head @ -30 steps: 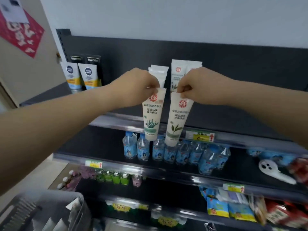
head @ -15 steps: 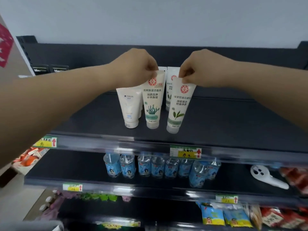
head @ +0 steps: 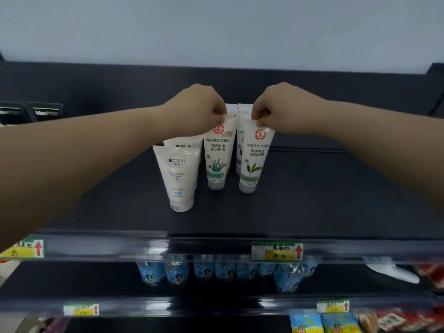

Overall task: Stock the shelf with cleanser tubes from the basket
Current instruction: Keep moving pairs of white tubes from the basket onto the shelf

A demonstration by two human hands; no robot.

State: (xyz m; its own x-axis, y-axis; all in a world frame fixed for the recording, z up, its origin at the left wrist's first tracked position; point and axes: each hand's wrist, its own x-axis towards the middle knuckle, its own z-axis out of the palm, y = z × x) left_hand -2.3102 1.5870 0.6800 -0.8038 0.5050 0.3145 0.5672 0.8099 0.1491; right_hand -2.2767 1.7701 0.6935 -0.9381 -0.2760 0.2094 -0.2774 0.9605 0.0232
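Note:
My left hand (head: 199, 109) pinches the top crimp of a white cleanser tube with a seaweed picture (head: 217, 153). My right hand (head: 281, 108) pinches the top of a second white tube with a green leaf picture (head: 254, 157). Both tubes stand cap-down on the dark top shelf (head: 312, 200), side by side, in front of more tubes of the same kind (head: 240, 111). To their left stand two white Monting tubes (head: 179, 176). The basket is out of view.
Black "Men" tubes (head: 46, 112) stand at the shelf's far left. Price tags (head: 276, 251) line the shelf's front rail. Small water bottles (head: 216, 270) fill the shelf below; snack packets (head: 336, 322) lie lower right. A white object (head: 394, 272) lies at the right.
Both hands have carried their tubes up from in front of the lower shelves onto the top shelf and set them down cap-first. The camera has risen and turned right; the basket has left view.

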